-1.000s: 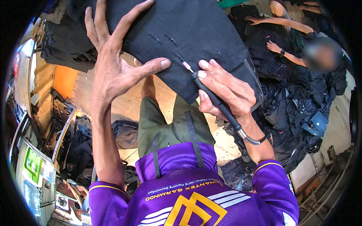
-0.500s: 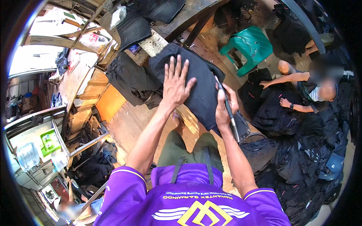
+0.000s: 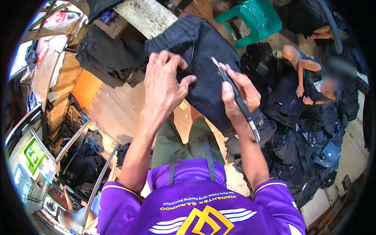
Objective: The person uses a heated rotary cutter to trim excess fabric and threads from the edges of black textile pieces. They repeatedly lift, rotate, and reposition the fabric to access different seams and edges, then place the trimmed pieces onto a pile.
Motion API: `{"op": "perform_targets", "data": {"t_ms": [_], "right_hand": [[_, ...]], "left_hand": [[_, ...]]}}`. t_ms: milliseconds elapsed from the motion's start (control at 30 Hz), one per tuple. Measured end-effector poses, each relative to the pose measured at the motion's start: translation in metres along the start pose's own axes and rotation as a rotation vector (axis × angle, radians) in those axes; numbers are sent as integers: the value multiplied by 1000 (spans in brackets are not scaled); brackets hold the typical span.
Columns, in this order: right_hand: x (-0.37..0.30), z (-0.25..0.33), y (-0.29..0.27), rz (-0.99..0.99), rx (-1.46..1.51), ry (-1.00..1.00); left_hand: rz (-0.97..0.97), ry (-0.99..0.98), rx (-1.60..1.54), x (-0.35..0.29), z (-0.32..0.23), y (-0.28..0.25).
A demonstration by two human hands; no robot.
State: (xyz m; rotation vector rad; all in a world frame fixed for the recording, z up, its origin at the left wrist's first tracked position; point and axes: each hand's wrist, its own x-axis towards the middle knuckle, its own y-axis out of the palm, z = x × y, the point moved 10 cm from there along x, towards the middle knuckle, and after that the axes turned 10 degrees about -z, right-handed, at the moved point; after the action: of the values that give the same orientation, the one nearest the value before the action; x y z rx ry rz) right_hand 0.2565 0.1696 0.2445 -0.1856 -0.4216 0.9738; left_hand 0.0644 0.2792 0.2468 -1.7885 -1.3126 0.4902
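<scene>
A black garment [image 3: 209,58] with a gathered elastic waistband is drawn over the end of a pale, worn board [image 3: 147,17]. On its left edge, just below the waistband, rests my left hand [image 3: 162,78], its fingers bent against the cloth and its thumb held apart; it grips nothing that I can see. My right hand [image 3: 244,96] is closed around a pen-shaped rotary tool [image 3: 237,94] with a black body, a thin pinkish tip and a coiled metal rear end. That tip points up and left, over the garment's right part; whether it touches cloth I cannot tell.
A green plastic stool [image 3: 254,21] stands beyond the garment. Dark cloth [image 3: 111,55] hangs left of the board. At right, a person [image 3: 309,74] sits among heaped black garments [image 3: 297,137]. An orange panel [image 3: 87,87] and wooden framing lie left.
My left hand has gone from lying flat to bent fingers at the garment's left edge. The view has shifted closer to the garment, whose waistband now shows. The rotary tool stays in my right hand.
</scene>
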Motion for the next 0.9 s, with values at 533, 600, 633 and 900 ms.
{"op": "perform_targets", "data": {"t_ms": [533, 600, 633, 900], "right_hand": [[-8, 19, 58, 100, 93, -356], [-8, 19, 59, 102, 87, -345], [-8, 19, 60, 111, 85, -345], [-6, 17, 60, 130, 73, -332]], "left_hand": [[248, -359, -497, -9, 50, 28], [242, -346, -499, -10, 49, 28], [232, -344, -512, -10, 50, 27], [213, -387, -565, -13, 53, 31]]}}
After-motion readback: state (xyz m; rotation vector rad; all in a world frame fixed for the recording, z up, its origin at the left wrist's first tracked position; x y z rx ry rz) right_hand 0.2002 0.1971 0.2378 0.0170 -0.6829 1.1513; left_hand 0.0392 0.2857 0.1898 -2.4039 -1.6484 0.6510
